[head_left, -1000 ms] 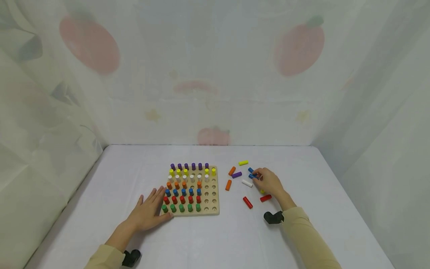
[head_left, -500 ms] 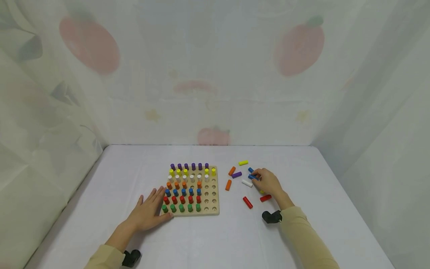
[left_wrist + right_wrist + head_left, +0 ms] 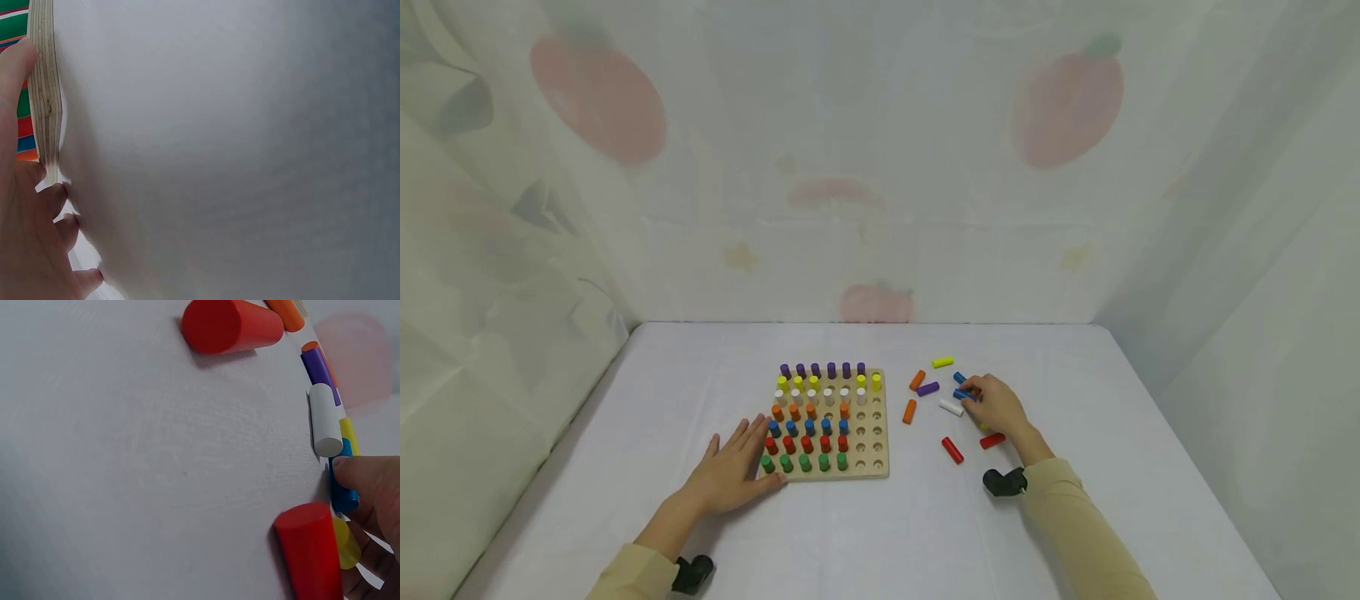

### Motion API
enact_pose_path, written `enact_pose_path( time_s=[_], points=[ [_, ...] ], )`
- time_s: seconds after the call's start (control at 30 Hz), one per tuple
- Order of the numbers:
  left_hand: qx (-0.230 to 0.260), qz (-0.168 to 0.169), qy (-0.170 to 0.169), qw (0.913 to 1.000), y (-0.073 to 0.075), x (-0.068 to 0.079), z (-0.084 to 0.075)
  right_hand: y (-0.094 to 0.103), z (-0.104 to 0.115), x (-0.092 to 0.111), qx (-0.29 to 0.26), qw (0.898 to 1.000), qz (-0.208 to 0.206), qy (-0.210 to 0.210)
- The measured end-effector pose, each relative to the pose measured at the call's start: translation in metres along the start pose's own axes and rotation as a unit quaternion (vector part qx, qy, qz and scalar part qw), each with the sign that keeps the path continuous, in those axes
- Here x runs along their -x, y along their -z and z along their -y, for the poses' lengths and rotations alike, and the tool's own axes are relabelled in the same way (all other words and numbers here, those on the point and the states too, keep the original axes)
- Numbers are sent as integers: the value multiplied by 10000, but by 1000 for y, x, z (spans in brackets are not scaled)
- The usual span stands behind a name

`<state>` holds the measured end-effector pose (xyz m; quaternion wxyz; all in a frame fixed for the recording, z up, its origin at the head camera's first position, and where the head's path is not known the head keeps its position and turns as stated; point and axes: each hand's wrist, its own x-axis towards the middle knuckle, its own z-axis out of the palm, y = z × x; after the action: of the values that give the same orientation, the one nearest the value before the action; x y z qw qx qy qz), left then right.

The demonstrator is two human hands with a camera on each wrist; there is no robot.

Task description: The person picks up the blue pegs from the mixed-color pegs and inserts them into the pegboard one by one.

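The wooden pegboard (image 3: 869,455) lies left of centre in the head view. Colored pegs stand upright in its rows, from purple at the back to green at the front. My left hand (image 3: 726,477) rests at its left front corner, fingers spread along the side and thumb at the front edge. To the right of the board, my right hand (image 3: 1002,410) pinches a lying blue peg (image 3: 964,395) between thumb and fingers. The right wrist view shows the thumb against that blue peg (image 3: 345,495). A second blue peg (image 3: 959,377) lies just behind it.
Loose pegs lie around the right hand: a white peg (image 3: 951,407), a purple peg (image 3: 928,388), two orange pegs, a yellow peg (image 3: 943,362) and two red pegs, one of them a red peg (image 3: 952,450) nearer the front. Another yellow peg is partly hidden under the hand.
My right hand and forearm have shifted slightly left, and the fingers have settled on the blue peg. The left hand has stayed in place.
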<state>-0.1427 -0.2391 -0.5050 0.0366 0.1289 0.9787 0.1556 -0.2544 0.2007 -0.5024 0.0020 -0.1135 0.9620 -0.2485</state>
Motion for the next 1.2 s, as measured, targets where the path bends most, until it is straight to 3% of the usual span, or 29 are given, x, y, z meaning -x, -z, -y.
enact_pose_path(
  time_s=[1.2],
  points=[
    [7,-34,-34,10000,1,0,-1,8,8,3,-614,9966,-481,275]
  ],
)
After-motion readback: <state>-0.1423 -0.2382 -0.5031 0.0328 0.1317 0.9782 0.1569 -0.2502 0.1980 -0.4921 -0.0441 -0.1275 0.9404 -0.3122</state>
